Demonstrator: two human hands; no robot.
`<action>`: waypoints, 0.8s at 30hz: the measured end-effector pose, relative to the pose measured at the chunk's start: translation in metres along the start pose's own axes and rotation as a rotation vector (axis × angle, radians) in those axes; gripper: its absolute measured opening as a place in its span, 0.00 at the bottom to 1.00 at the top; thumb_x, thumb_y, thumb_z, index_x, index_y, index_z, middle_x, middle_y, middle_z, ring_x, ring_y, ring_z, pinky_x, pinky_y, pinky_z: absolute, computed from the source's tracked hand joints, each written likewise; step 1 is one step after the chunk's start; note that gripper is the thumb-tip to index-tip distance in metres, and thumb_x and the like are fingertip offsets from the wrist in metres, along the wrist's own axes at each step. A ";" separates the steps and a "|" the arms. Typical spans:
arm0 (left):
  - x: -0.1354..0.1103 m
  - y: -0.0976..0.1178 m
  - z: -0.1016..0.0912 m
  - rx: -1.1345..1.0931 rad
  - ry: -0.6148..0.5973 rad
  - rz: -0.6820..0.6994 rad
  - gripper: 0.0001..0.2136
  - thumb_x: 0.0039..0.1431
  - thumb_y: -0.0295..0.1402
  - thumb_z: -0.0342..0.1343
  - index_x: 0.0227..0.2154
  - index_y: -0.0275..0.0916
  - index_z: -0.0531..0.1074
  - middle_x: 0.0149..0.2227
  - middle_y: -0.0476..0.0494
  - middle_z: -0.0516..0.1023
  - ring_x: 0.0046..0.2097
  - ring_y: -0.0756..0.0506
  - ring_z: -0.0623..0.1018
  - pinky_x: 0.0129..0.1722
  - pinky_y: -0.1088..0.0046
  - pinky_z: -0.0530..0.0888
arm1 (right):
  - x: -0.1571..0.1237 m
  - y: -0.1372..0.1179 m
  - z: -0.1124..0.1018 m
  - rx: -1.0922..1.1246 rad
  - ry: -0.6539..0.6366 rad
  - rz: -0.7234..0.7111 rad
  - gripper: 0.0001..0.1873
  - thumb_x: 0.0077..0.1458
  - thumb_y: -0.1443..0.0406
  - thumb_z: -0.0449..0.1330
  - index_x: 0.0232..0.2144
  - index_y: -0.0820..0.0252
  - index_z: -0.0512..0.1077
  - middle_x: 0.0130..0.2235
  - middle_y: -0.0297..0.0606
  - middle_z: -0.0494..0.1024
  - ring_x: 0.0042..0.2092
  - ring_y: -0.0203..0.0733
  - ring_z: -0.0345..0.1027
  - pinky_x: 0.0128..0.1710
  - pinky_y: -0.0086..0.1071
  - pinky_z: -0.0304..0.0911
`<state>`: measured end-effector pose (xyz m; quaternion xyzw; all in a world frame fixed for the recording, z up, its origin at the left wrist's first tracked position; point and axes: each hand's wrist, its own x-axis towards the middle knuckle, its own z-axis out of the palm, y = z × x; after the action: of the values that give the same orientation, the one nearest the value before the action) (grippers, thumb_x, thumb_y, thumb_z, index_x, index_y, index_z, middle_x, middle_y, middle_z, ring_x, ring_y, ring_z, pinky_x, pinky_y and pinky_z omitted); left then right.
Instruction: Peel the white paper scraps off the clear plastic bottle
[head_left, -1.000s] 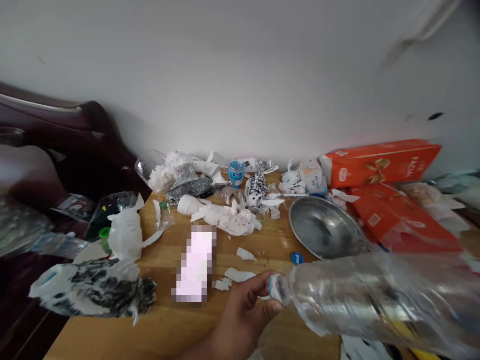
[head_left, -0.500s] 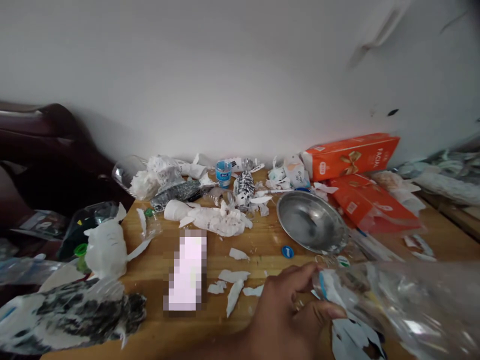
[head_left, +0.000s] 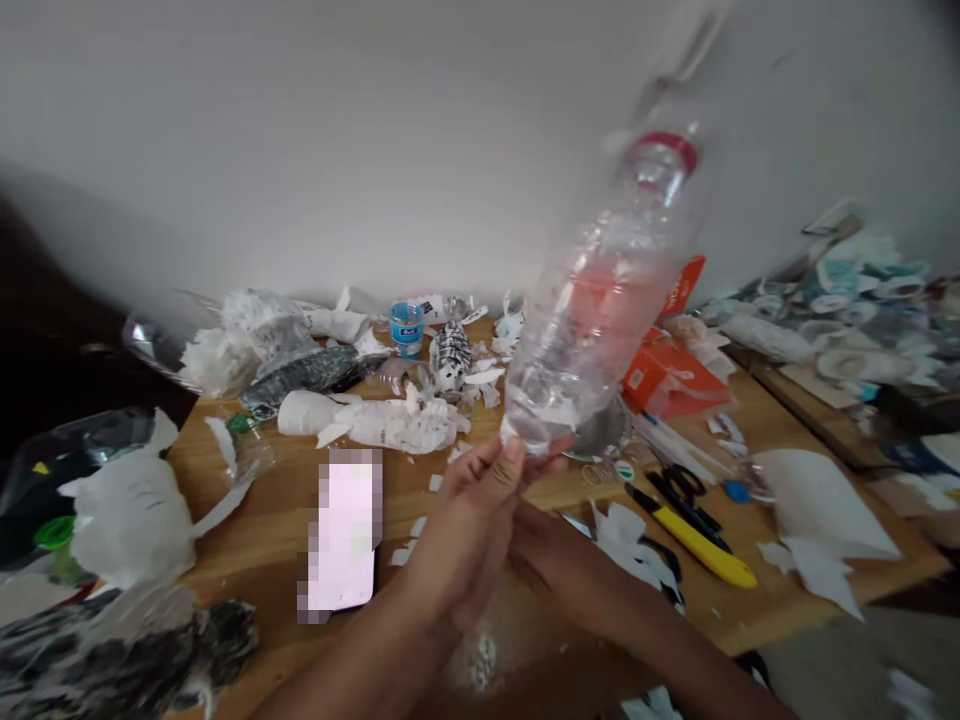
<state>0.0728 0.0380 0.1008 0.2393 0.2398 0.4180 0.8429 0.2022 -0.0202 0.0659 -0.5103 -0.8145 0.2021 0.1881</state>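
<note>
A large clear plastic bottle is held up and tilted, its neck with a pinkish-red ring pointing to the upper right. My left hand is closed on the bottle's lower end, its thumb pressed against the plastic. My right hand sits close behind the left, at the same end, with its fingers partly hidden; it seems to grip the bottle too. Below the hands, torn white paper pieces lie on the wooden table. A yellow-handled cutter and black-handled scissors lie to the right.
A phone with a blurred screen lies left of my hands. Behind it are a white paper-covered form, a blue cup and black-and-white painted pieces. A metal bowl and orange packs stand behind the bottle. A grey wall rises beyond.
The bottle has swung from lying low at the right to tilted upward in the middle. My left hand has moved left and up. My right hand has come into view.
</note>
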 end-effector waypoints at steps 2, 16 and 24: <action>0.001 0.006 -0.005 0.041 -0.004 0.027 0.14 0.58 0.44 0.64 0.35 0.37 0.81 0.44 0.38 0.84 0.54 0.38 0.78 0.65 0.58 0.62 | -0.020 -0.010 -0.007 0.061 -0.119 -0.054 0.19 0.66 0.69 0.51 0.55 0.47 0.71 0.54 0.33 0.77 0.53 0.38 0.74 0.53 0.29 0.70; 0.020 0.037 -0.037 0.068 0.112 0.225 0.09 0.58 0.40 0.65 0.35 0.40 0.82 0.45 0.41 0.85 0.58 0.40 0.77 0.63 0.62 0.69 | -0.154 0.078 0.009 -0.487 0.254 0.655 0.18 0.67 0.55 0.47 0.42 0.56 0.74 0.44 0.46 0.79 0.46 0.53 0.75 0.44 0.46 0.74; 0.020 0.030 -0.038 0.099 0.122 0.270 0.06 0.59 0.37 0.64 0.31 0.40 0.81 0.42 0.43 0.85 0.59 0.38 0.76 0.63 0.60 0.69 | -0.114 0.014 0.009 -0.050 0.163 0.478 0.14 0.64 0.62 0.51 0.47 0.49 0.74 0.45 0.39 0.81 0.45 0.47 0.78 0.43 0.37 0.76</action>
<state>0.0431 0.0784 0.0860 0.2847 0.2766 0.5291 0.7500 0.2547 -0.1195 0.0394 -0.7074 -0.6577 0.1786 0.1875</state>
